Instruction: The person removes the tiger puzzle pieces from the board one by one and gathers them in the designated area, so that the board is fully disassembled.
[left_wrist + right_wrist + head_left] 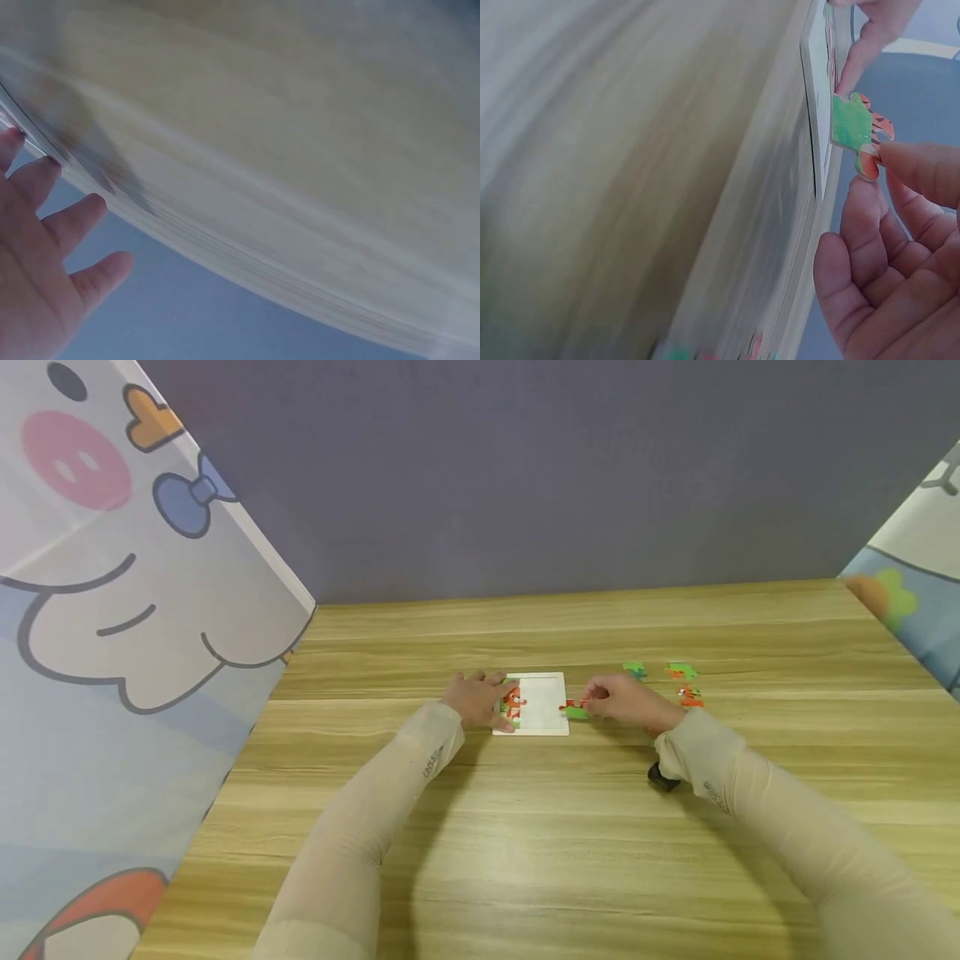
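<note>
A white square puzzle frame [543,732] lies on the wooden table, with joined red and green pieces [513,700] along its left side. My left hand [476,698] rests on that side with fingers spread; the left wrist view shows the same hand [45,240] with straight fingers. Between thumb and fingers, my right hand [626,699] pinches a green and orange puzzle piece [576,710] at the frame's right edge. In the right wrist view the piece [853,124] is held by its orange corner, above the table, by the right hand [900,255].
Loose puzzle pieces lie right of the right hand: a green one [634,669], a green and orange one [682,671] and an orange one [690,696]. Others are partly hidden under the right wrist. A grey wall [525,477] stands behind the table [525,860].
</note>
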Motion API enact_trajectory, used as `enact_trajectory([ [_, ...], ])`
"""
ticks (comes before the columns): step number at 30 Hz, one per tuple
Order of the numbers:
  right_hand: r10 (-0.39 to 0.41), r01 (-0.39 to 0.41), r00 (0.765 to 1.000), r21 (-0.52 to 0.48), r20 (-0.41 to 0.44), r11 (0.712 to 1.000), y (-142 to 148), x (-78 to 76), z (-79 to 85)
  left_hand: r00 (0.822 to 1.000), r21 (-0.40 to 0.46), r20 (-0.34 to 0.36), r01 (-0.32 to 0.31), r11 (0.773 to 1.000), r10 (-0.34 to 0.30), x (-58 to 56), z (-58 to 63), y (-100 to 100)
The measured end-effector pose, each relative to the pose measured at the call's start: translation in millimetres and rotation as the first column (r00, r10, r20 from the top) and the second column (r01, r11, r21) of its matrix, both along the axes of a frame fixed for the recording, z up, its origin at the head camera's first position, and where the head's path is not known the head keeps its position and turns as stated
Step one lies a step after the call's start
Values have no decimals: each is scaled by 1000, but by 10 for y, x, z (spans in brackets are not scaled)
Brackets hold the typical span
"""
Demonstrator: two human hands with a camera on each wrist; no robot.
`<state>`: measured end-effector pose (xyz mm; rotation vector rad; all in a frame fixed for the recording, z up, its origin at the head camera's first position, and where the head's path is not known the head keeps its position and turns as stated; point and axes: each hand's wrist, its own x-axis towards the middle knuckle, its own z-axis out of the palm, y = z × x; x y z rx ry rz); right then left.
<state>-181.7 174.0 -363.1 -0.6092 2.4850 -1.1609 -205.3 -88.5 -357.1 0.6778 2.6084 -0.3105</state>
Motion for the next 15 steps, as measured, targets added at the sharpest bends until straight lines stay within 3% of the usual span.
enact_trajectory([
  [15, -72, 77, 996, 103, -55, 992, 412, 105, 63, 1000, -57, -22, 2, 998, -3, 10, 5, 25],
])
